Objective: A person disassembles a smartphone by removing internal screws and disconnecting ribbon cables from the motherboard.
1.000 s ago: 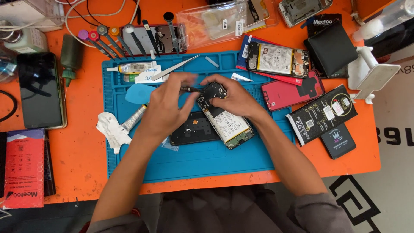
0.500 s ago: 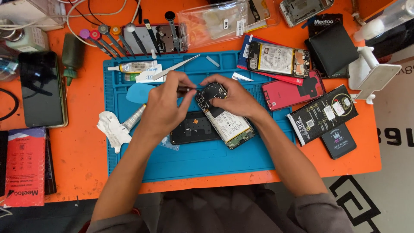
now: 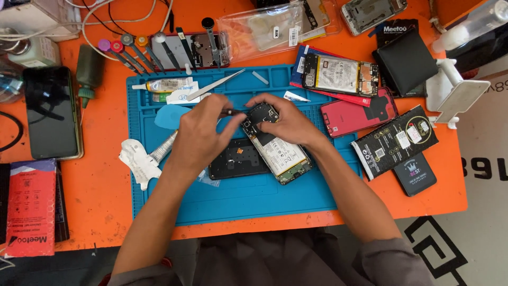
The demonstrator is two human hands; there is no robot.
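Grip status, head view: my left hand (image 3: 203, 132) is closed around a thin dark tool (image 3: 233, 112), fingers pinched on its shaft, with the tip pointing toward the upper end of the opened phone (image 3: 275, 145). My right hand (image 3: 283, 122) is curled over that upper end, fingertips pressing on the dark camera-area cover and steadying the body; how firmly it clamps I cannot tell.

Location: the opened phone lies tilted across the middle of the blue work mat (image 3: 238, 201) on the orange tabletop (image 3: 106, 185), its pale battery face up. A separate dark panel (image 3: 235, 159) lies just beside it, touching its left edge.

Surroundings: metal tweezers (image 3: 214, 86) and a small glue tube (image 3: 164, 85) rest at the top of the mat. A second opened phone (image 3: 338, 74) and a red back cover (image 3: 357, 114) lie to the right. A dark phone (image 3: 52, 111) sits well apart at the left.

Hazards, as I judge them:
- Tool slip. Cause: angled pressure on a small fastener or clip; the tip could score the board or puncture the battery.
- Phone shift. Cause: a one-handed hold on a tilted body.
- Lost small parts. Cause: crowded mat, with loose items near the working area.
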